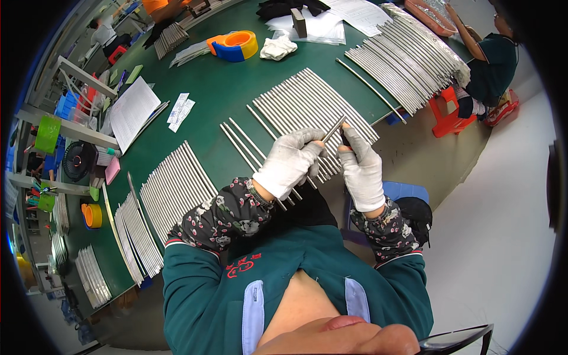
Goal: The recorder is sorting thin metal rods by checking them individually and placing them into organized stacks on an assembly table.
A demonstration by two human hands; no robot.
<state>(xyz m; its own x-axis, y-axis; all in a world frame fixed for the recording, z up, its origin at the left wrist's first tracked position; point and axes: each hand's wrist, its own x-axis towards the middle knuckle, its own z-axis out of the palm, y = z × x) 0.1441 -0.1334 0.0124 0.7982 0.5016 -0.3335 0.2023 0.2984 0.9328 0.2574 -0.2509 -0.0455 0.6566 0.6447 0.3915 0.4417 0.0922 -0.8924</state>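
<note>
My left hand (289, 158), in a white-grey glove with bare fingertips, is closed around a thin silver metal rod (335, 127) that slants up to the right. Close to the rod's end is my right hand (362, 171), gloved alike. Its thumb and finger are pinched around a small dark thing (345, 137) too hidden to name. Beneath both hands lies a row of metal rods (307, 97) on the green table (231, 89), partly covered by them. A few loose rods (241, 142) lie apart, just left of that row.
More rod rows lie to the left (177, 183) and at the far right (408, 65). An orange-and-blue tape dispenser (234, 46), a crumpled white cloth (278, 48) and papers (138, 109) are on the table. A co-worker (494, 65) sits at the right, near a red stool (448, 115).
</note>
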